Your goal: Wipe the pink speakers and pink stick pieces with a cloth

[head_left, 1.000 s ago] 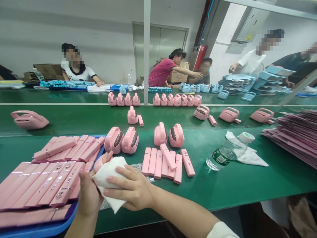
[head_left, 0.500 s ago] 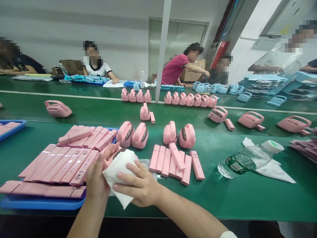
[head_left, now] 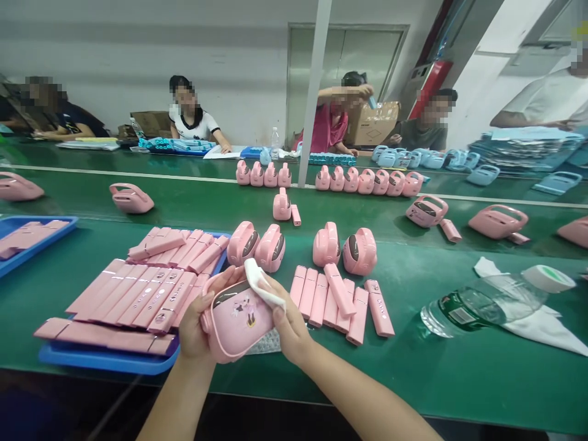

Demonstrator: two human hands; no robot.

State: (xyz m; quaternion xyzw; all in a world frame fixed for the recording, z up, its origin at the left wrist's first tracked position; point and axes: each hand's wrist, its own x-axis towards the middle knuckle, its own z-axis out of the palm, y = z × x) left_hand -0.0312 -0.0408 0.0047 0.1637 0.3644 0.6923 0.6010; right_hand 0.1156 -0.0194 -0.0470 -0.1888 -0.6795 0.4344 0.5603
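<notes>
Uncovered since before, pink case [head_left: 235, 320] gripped by left hand [head_left: 195, 324]; right hand [head_left: 287, 321] pinches white cloth [head_left: 260, 280] above green worktop [head_left: 413, 361].

Surface: green bench [head_left: 413, 367]
Left: blue tray [head_left: 110, 361] stacked with pink bars [head_left: 138, 294]
Centre: four upright pink cases [head_left: 326, 245]; loose row of bars [head_left: 340, 300]
Right: water bottle [head_left: 487, 303] on its side, partly on white cloth [head_left: 546, 331]

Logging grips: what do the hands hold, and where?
Left hand grips the rounded pink plastic case by its left edge; right hand pinches a white cloth at the case's upper right corner.
</notes>
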